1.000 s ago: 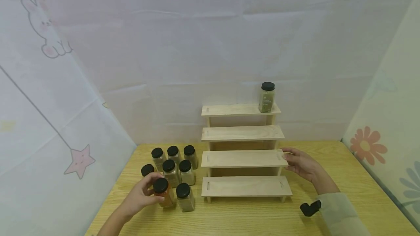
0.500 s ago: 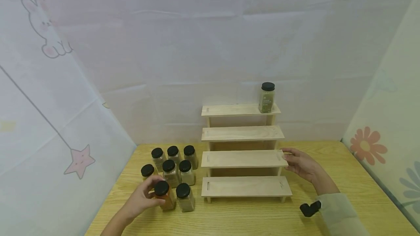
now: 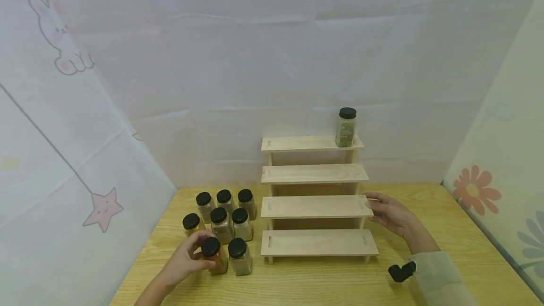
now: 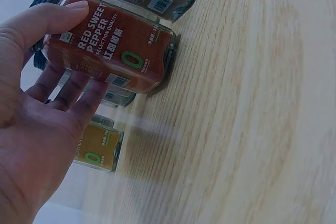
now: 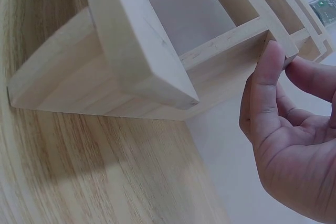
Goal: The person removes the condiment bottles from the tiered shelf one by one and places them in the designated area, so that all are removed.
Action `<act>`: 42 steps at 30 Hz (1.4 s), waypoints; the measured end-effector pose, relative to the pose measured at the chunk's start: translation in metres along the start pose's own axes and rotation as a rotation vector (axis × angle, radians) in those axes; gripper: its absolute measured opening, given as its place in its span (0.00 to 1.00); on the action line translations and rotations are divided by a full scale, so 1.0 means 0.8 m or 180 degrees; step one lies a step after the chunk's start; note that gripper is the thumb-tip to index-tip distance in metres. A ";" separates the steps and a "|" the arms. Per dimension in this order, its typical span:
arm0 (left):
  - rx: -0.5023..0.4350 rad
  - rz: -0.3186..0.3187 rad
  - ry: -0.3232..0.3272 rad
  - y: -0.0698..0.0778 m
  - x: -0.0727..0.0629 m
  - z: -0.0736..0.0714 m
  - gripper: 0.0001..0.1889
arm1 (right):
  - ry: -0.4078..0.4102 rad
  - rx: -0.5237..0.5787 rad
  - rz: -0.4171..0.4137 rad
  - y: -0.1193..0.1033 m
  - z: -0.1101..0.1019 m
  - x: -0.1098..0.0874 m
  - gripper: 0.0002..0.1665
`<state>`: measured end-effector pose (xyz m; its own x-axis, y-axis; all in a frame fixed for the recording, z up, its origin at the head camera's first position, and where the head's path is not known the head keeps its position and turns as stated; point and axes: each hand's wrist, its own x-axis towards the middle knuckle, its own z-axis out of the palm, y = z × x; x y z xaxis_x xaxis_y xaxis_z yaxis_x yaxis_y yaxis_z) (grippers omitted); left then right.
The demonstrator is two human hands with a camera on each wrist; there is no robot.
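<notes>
My left hand (image 3: 182,261) holds a spice jar (image 4: 107,43) with red powder, a black lid and a "RED SWEET PEPPER" label. The thumb lies across the label side and the fingers are behind the glass; the jar is upright, its base right at the tabletop. At the right, my right hand (image 3: 392,214) pinches the end of a shelf board (image 5: 281,40) of the stepped wooden rack (image 3: 316,207), thumb and index finger on its corner. On the rack's top shelf, at its right end, stands a jar of green powder (image 3: 345,130).
Several more black-lidded jars stand left of the rack, among them a yellow one (image 4: 98,148) and a brownish one (image 3: 240,259) beside the held jar. A black clip-like piece (image 3: 401,271) sits at the right sleeve (image 3: 442,275). Printed cloth (image 3: 255,60) surrounds the table (image 3: 323,282).
My left hand and the red pepper jar have shifted slightly right and toward me, showing more of the yellow jar behind. The right hand keeps its place on the rack.
</notes>
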<state>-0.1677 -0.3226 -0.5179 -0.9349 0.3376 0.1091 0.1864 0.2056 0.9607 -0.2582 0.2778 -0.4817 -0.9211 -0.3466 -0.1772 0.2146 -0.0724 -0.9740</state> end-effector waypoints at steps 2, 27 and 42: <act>0.0000 -0.0026 0.0011 -0.001 0.000 0.000 0.34 | -0.0012 0.0009 -0.0003 0.001 0.000 0.000 0.40; 0.0671 0.0402 -0.0057 0.081 0.029 -0.003 0.28 | -0.0016 -0.0026 -0.0007 -0.001 -0.001 -0.002 0.39; 0.1263 0.0872 -0.0081 0.193 0.154 0.051 0.27 | 0.0014 -0.0019 0.0024 0.001 0.000 0.002 0.38</act>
<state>-0.2416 -0.2124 -0.3667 -0.8286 0.4495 0.3337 0.5302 0.4388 0.7255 -0.2593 0.2774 -0.4828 -0.9209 -0.3430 -0.1851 0.2196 -0.0641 -0.9735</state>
